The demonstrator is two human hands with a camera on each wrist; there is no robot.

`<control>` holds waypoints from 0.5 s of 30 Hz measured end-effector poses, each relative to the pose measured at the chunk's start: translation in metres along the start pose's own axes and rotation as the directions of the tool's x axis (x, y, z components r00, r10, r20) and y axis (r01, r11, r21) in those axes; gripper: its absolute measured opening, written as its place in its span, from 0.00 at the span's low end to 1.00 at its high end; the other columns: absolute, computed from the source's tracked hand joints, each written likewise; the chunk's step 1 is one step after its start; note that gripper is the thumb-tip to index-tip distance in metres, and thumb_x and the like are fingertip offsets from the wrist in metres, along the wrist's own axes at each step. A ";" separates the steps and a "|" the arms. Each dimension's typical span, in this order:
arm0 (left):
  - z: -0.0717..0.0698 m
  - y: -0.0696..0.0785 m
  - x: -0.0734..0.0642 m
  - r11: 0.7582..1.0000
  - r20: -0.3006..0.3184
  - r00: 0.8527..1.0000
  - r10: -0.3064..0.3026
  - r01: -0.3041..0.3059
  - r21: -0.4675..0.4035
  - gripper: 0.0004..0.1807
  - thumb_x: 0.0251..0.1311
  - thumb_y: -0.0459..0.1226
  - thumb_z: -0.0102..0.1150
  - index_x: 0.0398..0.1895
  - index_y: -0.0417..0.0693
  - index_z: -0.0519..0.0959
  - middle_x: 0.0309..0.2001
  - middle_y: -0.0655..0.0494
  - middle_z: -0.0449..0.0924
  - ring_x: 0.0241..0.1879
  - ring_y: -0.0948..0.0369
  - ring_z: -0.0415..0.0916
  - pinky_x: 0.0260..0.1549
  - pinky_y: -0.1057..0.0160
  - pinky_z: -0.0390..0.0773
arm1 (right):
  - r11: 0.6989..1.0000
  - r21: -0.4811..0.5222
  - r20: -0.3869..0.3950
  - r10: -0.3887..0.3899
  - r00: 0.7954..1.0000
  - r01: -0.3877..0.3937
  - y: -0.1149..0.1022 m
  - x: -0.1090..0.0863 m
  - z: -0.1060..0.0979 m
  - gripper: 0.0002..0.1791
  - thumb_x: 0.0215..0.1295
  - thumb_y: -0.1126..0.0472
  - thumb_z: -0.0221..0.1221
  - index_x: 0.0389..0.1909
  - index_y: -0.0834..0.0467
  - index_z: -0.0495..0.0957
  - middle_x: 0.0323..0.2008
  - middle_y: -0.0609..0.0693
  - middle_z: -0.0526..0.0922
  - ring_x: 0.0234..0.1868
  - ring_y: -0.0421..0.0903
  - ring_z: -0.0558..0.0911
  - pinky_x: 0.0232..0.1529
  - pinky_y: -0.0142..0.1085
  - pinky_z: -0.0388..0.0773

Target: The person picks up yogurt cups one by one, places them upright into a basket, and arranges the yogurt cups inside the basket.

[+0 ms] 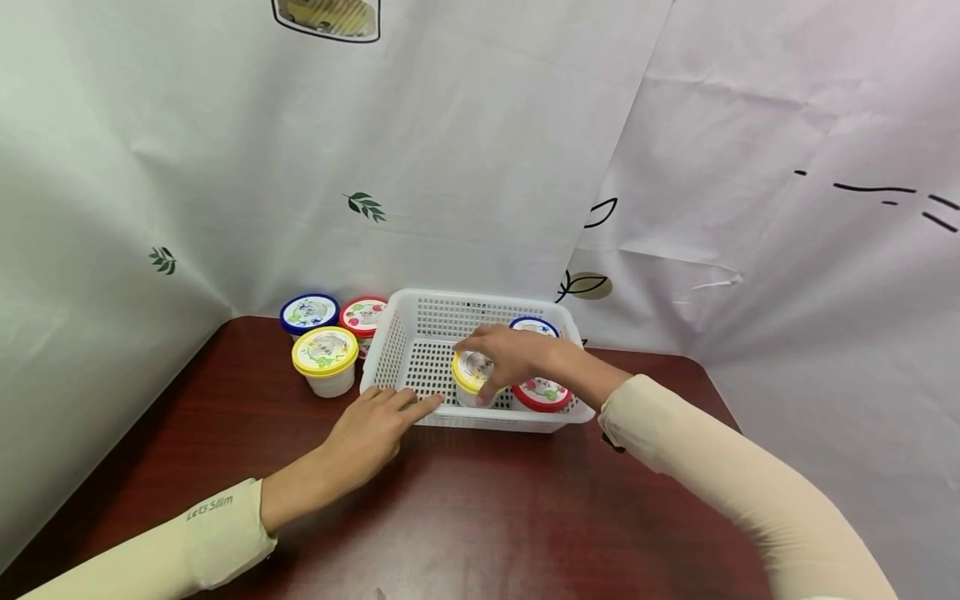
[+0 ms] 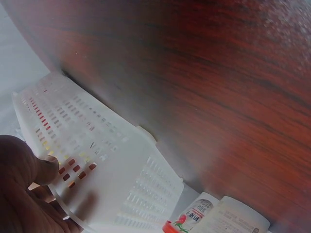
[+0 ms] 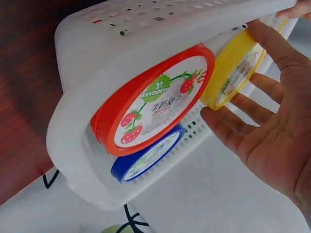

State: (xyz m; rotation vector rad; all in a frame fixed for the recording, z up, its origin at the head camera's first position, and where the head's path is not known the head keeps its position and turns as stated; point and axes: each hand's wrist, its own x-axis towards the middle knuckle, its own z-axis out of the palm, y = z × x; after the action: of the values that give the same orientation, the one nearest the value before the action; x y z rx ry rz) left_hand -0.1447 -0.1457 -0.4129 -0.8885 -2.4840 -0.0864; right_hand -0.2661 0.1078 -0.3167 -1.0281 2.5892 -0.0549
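My right hand (image 1: pixel 510 357) is inside a white perforated plastic basket (image 1: pixel 480 419). Its thumb and fingers grip the edge of a yellow-lidded tub (image 3: pixel 240 68), which stands among the others in the basket. Beside that tub are a red-lidded tub (image 3: pixel 160 104) with strawberries on its lid and a blue-lidded tub (image 3: pixel 150 154). At the basket's near left corner my left hand (image 1: pixel 372 433) holds the rim. In the left wrist view, the thumb (image 2: pixel 47 170) lies against the wall and the other fingers are partly hidden.
Left of the basket, on the dark red wooden table (image 1: pixel 420 517), stand a blue-lidded tub (image 1: pixel 310 312), a red-lidded tub (image 1: pixel 363 315) and a yellow-lidded tub (image 1: pixel 326 358). A pale printed cloth (image 1: pixel 465 167) hangs behind and at the sides.
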 end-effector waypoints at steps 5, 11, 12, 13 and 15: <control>-0.001 0.000 0.000 1.000 -0.005 1.000 0.005 -0.005 -0.002 0.38 0.53 0.22 0.71 0.69 0.57 0.87 0.48 0.56 0.90 0.43 0.54 0.87 0.46 0.52 0.83 | 1.000 -0.007 0.002 -0.012 1.000 0.012 0.000 0.000 0.001 0.53 0.64 0.44 0.80 0.88 0.46 0.67 0.87 0.57 0.67 0.86 0.64 0.68 0.80 0.62 0.75; -0.001 0.001 -0.001 1.000 -0.009 1.000 0.004 -0.004 -0.005 0.39 0.52 0.22 0.71 0.69 0.57 0.87 0.48 0.56 0.89 0.43 0.54 0.87 0.45 0.52 0.82 | 1.000 -0.006 0.006 -0.021 1.000 0.021 -0.002 0.002 0.004 0.53 0.65 0.45 0.80 0.88 0.46 0.67 0.86 0.57 0.69 0.85 0.62 0.71 0.79 0.61 0.76; -0.001 0.001 -0.001 1.000 -0.009 1.000 0.005 -0.005 -0.006 0.39 0.51 0.22 0.72 0.69 0.57 0.87 0.48 0.56 0.89 0.43 0.54 0.86 0.45 0.52 0.82 | 1.000 -0.005 0.009 -0.017 1.000 0.018 -0.003 0.003 0.005 0.52 0.65 0.46 0.80 0.88 0.46 0.67 0.86 0.57 0.69 0.84 0.62 0.71 0.79 0.61 0.77; -0.001 0.001 0.000 1.000 -0.009 1.000 0.005 -0.005 -0.007 0.39 0.51 0.22 0.72 0.69 0.58 0.87 0.47 0.56 0.89 0.43 0.54 0.86 0.45 0.52 0.82 | 1.000 -0.003 0.010 -0.015 1.000 0.015 -0.003 0.003 0.005 0.52 0.65 0.46 0.80 0.88 0.46 0.67 0.86 0.57 0.69 0.85 0.62 0.71 0.79 0.61 0.77; -0.001 0.000 0.000 1.000 -0.010 1.000 0.006 -0.007 -0.007 0.39 0.51 0.22 0.72 0.69 0.58 0.87 0.47 0.56 0.89 0.43 0.54 0.86 0.45 0.52 0.82 | 1.000 0.003 0.014 -0.006 1.000 0.006 -0.004 0.003 0.007 0.51 0.66 0.47 0.79 0.87 0.45 0.68 0.86 0.57 0.69 0.85 0.62 0.70 0.78 0.61 0.77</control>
State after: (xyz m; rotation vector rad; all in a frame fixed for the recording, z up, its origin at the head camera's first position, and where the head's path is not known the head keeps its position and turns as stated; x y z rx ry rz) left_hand -0.1441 -0.1457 -0.4124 -0.8966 -2.4726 -0.0968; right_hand -0.2636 0.1035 -0.3232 -1.0322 2.5728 -0.0524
